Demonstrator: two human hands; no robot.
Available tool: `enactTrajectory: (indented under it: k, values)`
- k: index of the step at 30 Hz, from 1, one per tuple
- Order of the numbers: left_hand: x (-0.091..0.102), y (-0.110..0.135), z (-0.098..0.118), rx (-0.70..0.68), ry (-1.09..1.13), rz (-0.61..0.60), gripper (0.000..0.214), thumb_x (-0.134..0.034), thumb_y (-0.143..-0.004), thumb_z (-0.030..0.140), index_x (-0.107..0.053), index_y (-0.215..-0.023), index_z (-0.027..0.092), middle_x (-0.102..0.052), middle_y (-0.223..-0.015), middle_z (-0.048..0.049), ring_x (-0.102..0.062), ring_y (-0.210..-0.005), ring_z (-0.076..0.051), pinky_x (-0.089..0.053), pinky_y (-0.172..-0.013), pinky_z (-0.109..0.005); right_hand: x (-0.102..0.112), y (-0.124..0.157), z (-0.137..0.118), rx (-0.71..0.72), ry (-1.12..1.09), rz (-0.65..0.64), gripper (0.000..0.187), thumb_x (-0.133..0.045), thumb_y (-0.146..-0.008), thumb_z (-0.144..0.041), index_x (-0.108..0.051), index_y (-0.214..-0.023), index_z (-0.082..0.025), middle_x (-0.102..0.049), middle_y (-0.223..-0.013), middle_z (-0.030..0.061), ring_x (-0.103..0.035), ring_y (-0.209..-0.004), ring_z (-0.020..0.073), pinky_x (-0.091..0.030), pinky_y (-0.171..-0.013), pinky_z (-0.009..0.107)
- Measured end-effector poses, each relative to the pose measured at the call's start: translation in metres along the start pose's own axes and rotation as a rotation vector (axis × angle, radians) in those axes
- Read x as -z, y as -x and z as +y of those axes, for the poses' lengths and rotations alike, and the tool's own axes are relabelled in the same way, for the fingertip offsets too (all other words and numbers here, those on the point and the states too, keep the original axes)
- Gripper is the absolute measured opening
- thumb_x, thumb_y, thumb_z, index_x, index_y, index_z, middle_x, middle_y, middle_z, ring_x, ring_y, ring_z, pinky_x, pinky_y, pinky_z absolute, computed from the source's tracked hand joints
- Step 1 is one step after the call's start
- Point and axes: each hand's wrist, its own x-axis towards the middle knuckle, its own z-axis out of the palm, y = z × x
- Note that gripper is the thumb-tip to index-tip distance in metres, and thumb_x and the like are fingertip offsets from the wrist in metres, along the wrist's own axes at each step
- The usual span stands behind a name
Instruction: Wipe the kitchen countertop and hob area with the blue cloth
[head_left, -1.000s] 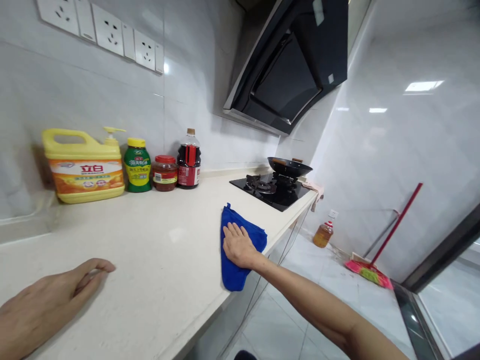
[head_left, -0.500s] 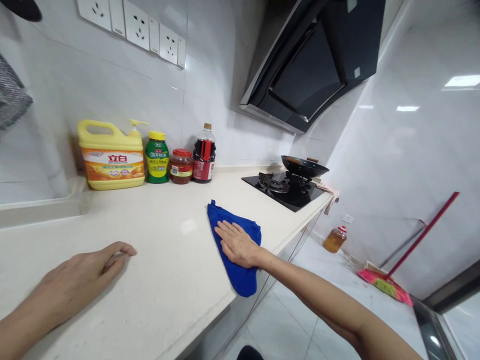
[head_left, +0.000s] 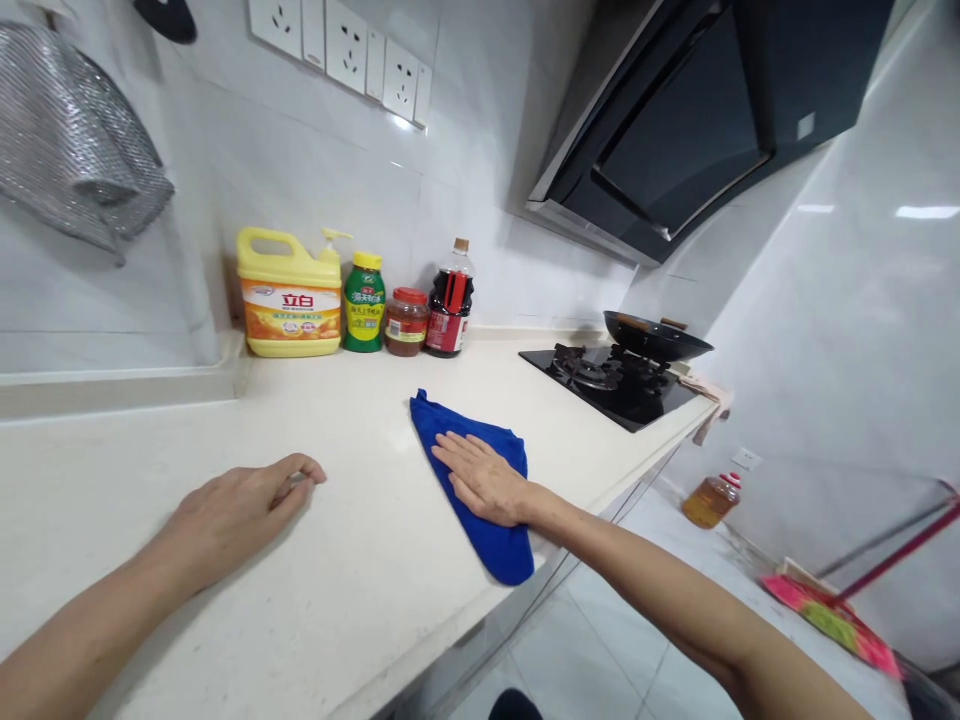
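Note:
My right hand (head_left: 484, 480) lies flat on a blue cloth (head_left: 499, 548), fingers stretched out, palm pressing it onto the pale countertop (head_left: 360, 570). One lower corner of the cloth reaches the counter's front edge. Further left, my left hand (head_left: 240, 515) rests on the counter with its fingers loosely curled and thumb near the index finger; nothing shows in it. Behind the hands, along the wall, stand a yellow detergent jug (head_left: 291, 300), a green bottle with a yellow cap (head_left: 364, 305), a red-lidded jar (head_left: 406, 325) and a dark sauce bottle (head_left: 450, 305).
A black gas stove (head_left: 600, 380) with a wok (head_left: 656, 338) sits at the counter's far end, under a dark range hood (head_left: 690, 120). A jug of amber liquid (head_left: 711, 500) and a mop (head_left: 832, 620) are on the floor. Silvery mesh fabric (head_left: 75, 135) hangs at upper left.
The view has turned left. Against the bottles, my right hand and the blue cloth have slid a little left along the counter. My left hand stays about where it was.

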Motion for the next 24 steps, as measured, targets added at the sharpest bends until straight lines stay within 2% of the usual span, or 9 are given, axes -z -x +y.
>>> enactTrajectory:
  k: [3,10,14,18,24]
  values:
    - [0.002,0.002,0.003,-0.003,0.003,-0.037,0.037,-0.032,-0.097,0.039,-0.067,-0.104,0.029,-0.065,-0.07,0.0048,-0.062,-0.076,-0.02,-0.033,-0.066,-0.025,-0.004,-0.015,-0.004,0.027,0.001,0.004,0.055,-0.031,-0.1,-0.026,-0.034,-0.152,-0.007,-0.026,-0.163,0.0138,-0.016,-0.153,0.0214,-0.013,-0.125,0.042]
    - [0.001,-0.001,0.001,-0.032,-0.074,-0.077,0.041,-0.03,-0.095,0.039,-0.066,-0.11,0.027,-0.071,-0.083,-0.0041,-0.066,-0.082,-0.026,-0.04,-0.066,-0.031,-0.012,-0.052,-0.013,0.066,0.002,0.013,0.055,-0.031,-0.1,-0.028,-0.035,-0.153,-0.012,-0.027,-0.163,0.0117,-0.018,-0.152,0.0205,-0.017,-0.124,0.044]
    - [-0.001,0.0,0.001,-0.063,-0.129,-0.031,0.043,-0.03,-0.094,0.037,-0.068,-0.114,0.027,-0.074,-0.084,-0.0068,-0.067,-0.081,-0.027,-0.04,-0.063,-0.033,-0.013,-0.071,-0.019,0.095,-0.013,0.004,0.056,-0.032,-0.1,-0.028,-0.034,-0.152,-0.009,-0.027,-0.163,0.0137,-0.019,-0.152,0.0219,-0.016,-0.124,0.042]
    - [0.0,0.001,0.001,-0.058,-0.164,-0.037,0.044,-0.029,-0.094,0.032,-0.068,-0.116,0.027,-0.075,-0.095,-0.007,-0.069,-0.086,-0.027,-0.042,-0.065,-0.034,-0.017,-0.092,-0.025,0.09,-0.025,-0.004,0.055,-0.031,-0.1,-0.029,-0.034,-0.153,-0.011,-0.026,-0.163,0.0123,-0.018,-0.152,0.0209,-0.016,-0.124,0.045]
    - [-0.001,-0.001,-0.017,-0.081,-0.253,0.081,0.039,-0.034,-0.096,0.028,-0.068,-0.113,0.025,-0.076,-0.098,-0.0068,-0.071,-0.086,-0.025,-0.044,-0.065,-0.031,-0.023,-0.122,-0.034,0.058,-0.034,-0.004,0.057,-0.03,-0.1,-0.03,-0.034,-0.153,-0.01,-0.026,-0.163,0.0133,-0.018,-0.152,0.022,-0.016,-0.124,0.045]
